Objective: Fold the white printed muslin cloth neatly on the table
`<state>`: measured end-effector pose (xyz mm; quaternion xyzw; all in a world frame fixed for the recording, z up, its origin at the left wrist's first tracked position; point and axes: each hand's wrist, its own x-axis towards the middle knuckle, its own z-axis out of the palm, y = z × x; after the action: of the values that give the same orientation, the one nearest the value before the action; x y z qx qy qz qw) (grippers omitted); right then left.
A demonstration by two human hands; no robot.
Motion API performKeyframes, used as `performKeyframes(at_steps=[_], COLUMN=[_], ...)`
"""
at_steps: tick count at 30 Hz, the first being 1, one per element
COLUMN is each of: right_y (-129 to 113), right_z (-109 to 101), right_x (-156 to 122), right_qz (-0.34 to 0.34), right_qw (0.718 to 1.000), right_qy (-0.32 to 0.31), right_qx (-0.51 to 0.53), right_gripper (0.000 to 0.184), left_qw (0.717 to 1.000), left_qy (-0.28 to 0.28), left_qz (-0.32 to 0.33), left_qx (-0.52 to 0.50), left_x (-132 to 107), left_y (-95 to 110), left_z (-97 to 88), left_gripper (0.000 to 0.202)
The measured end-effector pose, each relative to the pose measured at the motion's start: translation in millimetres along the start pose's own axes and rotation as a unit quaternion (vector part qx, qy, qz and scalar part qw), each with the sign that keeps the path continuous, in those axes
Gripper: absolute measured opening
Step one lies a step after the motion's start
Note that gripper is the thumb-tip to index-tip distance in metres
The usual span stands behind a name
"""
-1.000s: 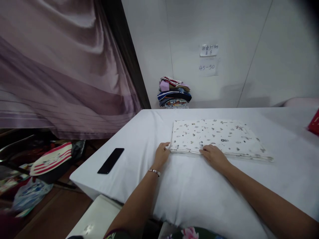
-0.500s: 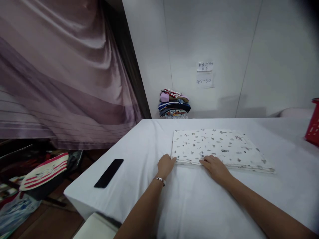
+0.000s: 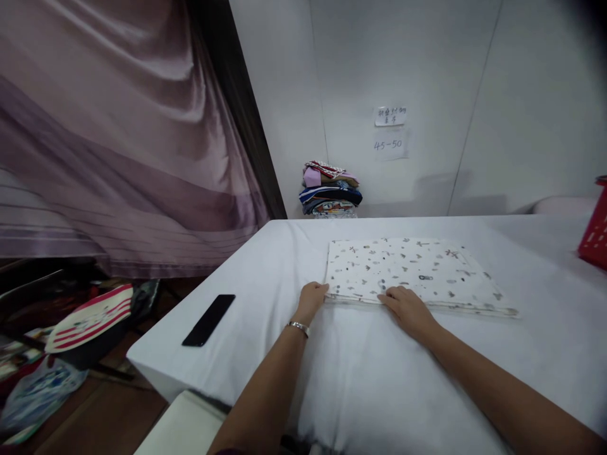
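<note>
A folded white cloth (image 3: 393, 268) with small printed motifs lies flat on the white-covered table (image 3: 265, 272). At its near left corner, my left hand (image 3: 312, 299) is closed, thumb and fingers pinching the edge. My right hand (image 3: 408, 311) holds the near edge further right, its thumb in front and its fingers curled on the top layer. Several layers show along that near edge. A metal bracelet (image 3: 300, 328) is on my left wrist.
A black phone (image 3: 208, 320) lies to the left on the table. Beyond the far edge stands a pile of folded fabrics (image 3: 331, 193) against the wall. A red basket (image 3: 595, 234) is at the far right. A pink curtain (image 3: 142, 126) hangs at left, above a striped seat (image 3: 92, 319).
My left hand has shifted slightly left at the cloth's corner. The right hand stays at the near edge. The whole view has moved a little.
</note>
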<state>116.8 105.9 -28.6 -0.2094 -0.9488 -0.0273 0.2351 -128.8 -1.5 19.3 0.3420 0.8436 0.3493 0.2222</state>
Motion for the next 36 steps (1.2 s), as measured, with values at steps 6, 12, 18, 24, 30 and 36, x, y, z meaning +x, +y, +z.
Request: performKeyframes(at_steps=[6, 12, 18, 24, 30, 36], right_y=[3, 3, 3, -1, -4, -5], right_z=[2, 2, 3, 0, -2, -5], right_x=[-1, 0, -1, 0, 1, 1], right_qz=[0.0, 0.0, 0.0, 0.009, 0.014, 0.02], right_qw=[1.0, 1.0, 1.0, 1.0, 0.999, 0.999], right_qy=[0.01, 0.016, 0.013, 0.018, 0.027, 0.022], right_qx=[0.014, 0.017, 0.009, 0.012, 0.023, 0.039], right_gripper=[0.028, 0.028, 0.028, 0.028, 0.027, 0.027], left_qw=[0.994, 0.991, 0.99, 0.986, 0.981, 0.98], left_qy=[-0.079, -0.101, -0.115, -0.125, -0.154, -0.163], left_qz=[-0.074, -0.08, -0.082, -0.098, -0.115, -0.106], left_qx=[-0.035, -0.028, -0.004, 0.049, 0.04, 0.029], left_x=[4, 1, 0, 5, 5, 19], left_y=[-6, -2, 2, 13, 20, 29], left_z=[-5.1, -8.5, -10.2, -9.5, -13.7, -26.7], left_gripper=[0.029, 0.024, 0.022, 0.033, 0.033, 0.017])
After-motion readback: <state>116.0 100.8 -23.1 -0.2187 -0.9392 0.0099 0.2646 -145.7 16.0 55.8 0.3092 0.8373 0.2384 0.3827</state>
